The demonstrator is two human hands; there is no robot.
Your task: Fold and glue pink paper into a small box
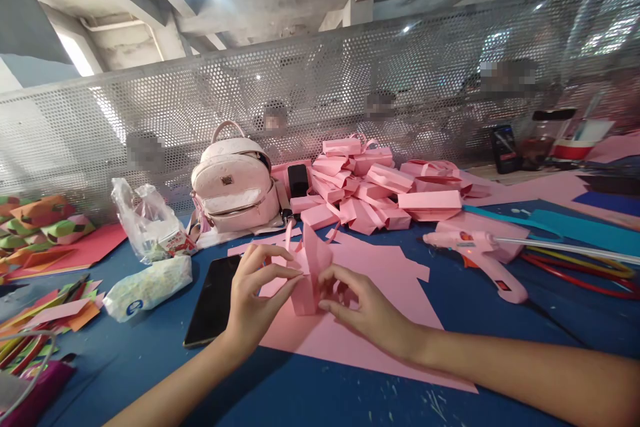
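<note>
A small pink paper bag (304, 297) with a strip handle stands upright on flat pink paper sheets (380, 340) in front of me. My left hand (263, 280) pinches its left side between thumb and fingers. On the right side, my right hand (355, 297) has its fingers curled against the paper. Just behind lies a heap of folded pink paper bags (360, 180). A pink glue gun (480, 257) rests on its side to the right of my right hand.
A black tablet (213, 300) lies left of the sheets, near a plastic packet (150, 287). Behind stand a pink backpack (235, 180) and a phone (299, 181). Coloured paper scraps (65, 310) lie at left. A perforated metal screen (320, 80) borders the table (350, 400).
</note>
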